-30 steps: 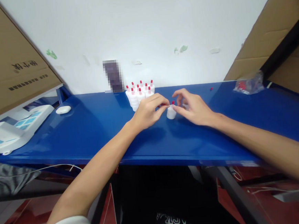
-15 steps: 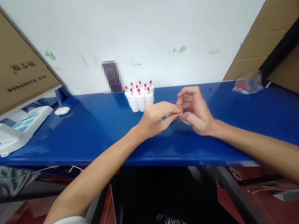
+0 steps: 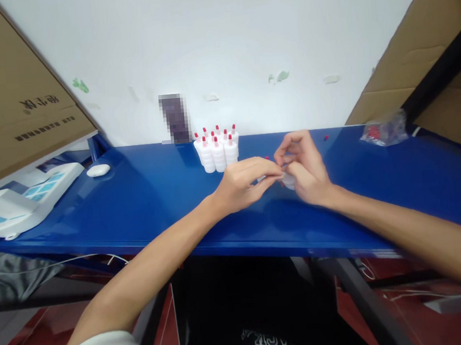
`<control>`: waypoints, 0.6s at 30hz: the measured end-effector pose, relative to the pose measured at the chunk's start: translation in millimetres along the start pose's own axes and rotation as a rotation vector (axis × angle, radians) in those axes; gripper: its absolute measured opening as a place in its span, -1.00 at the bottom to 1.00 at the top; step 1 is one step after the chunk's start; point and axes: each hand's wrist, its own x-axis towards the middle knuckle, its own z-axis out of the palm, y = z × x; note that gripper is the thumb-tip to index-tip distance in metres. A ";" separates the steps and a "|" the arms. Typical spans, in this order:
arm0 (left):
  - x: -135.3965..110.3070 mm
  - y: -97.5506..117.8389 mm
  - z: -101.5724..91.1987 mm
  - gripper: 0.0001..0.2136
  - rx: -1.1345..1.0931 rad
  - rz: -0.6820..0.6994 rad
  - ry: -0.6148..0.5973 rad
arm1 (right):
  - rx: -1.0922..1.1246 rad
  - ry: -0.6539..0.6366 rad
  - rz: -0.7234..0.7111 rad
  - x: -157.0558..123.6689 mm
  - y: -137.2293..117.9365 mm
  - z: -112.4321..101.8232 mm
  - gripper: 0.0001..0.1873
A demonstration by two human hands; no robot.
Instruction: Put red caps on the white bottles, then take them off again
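My right hand (image 3: pixel 308 169) is curled around a small white bottle (image 3: pixel 289 181), and only part of the white body shows between the fingers. From the left, my left hand (image 3: pixel 249 184) meets it with thumb and fingertips pinched together; whatever is in the pinch is hidden. A small pale patch shows in the gap between the left thumb and fingers. Just behind the left fingers lies a red cap (image 3: pixel 266 158). To the left stands a cluster of several white squeeze bottles (image 3: pixel 219 155) with red-tipped nozzles, upright and close together.
A clear plastic bag (image 3: pixel 384 129) with red pieces lies at the back right of the blue table (image 3: pixel 148 200). Another red cap (image 3: pixel 326 137) rests near the wall. On the left are a white mouse-shaped object (image 3: pixel 98 170), a white device (image 3: pixel 37 201) and a cardboard box (image 3: pixel 27 77).
My right thumb has shifted up and inward, and more of the white bottle's body shows below it. My left hand keeps its pinch in nearly the same place.
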 end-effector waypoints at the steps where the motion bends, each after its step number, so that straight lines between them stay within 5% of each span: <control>1: -0.2 -0.1 0.1 -0.96 0.005 0.012 -0.006 | -0.017 -0.013 -0.026 -0.5 0.2 0.6 -0.64; 5: -1.2 -0.4 1.2 -0.96 0.028 -0.004 -0.029 | -0.067 -0.039 -0.094 -2.7 1.7 2.1 -0.65; 18: 2.9 8.1 11.8 -0.94 -0.136 -0.225 0.072 | 0.175 -0.026 0.070 -4.3 1.3 1.9 -0.63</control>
